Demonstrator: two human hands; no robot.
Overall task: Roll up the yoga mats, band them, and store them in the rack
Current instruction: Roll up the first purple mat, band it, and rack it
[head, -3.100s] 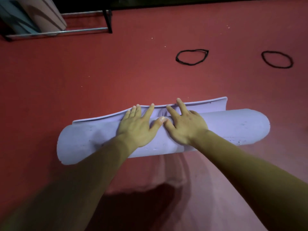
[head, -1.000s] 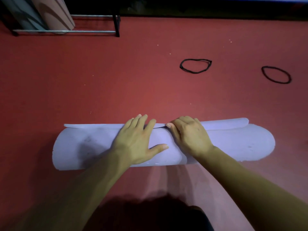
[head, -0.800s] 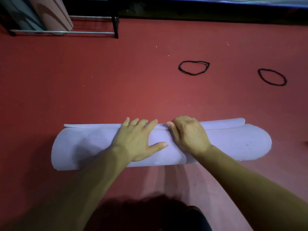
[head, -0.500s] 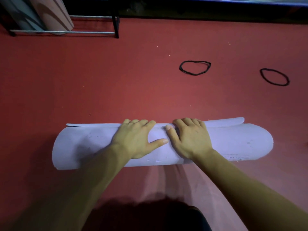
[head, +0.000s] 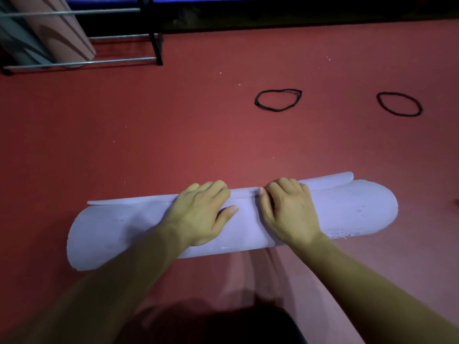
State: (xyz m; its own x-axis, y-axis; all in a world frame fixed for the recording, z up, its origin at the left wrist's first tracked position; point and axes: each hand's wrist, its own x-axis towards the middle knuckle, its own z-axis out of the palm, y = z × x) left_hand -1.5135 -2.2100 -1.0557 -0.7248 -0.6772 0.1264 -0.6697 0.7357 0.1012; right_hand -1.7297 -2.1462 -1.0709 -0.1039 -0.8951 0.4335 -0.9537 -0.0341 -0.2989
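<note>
Head view puts us over the lavender mat (head: 119,227), which lies across the red floor (head: 173,132) just in front of us, wound into a thick roll. Only a thin flap (head: 330,181) of its end shows along the far side. Our left hand (head: 198,214) and right hand (head: 288,212) sit side by side on the middle of the roll, palms down, fingers curled over its far crest onto that flap and gripping it.

We judge the rolling of this mat almost finished: the last flap has to be tucked down. Banding is not yet begun. One black band (head: 277,110) and a second band (head: 378,101) lie loose on the floor, far right, well apart from the roll. The rack (head: 82,62) stands far left and already holds a pinkish roll (head: 62,28) and a grey roll (head: 17,43), so part of the storing looks done. This mat has yet to be banded and carried over.
</note>
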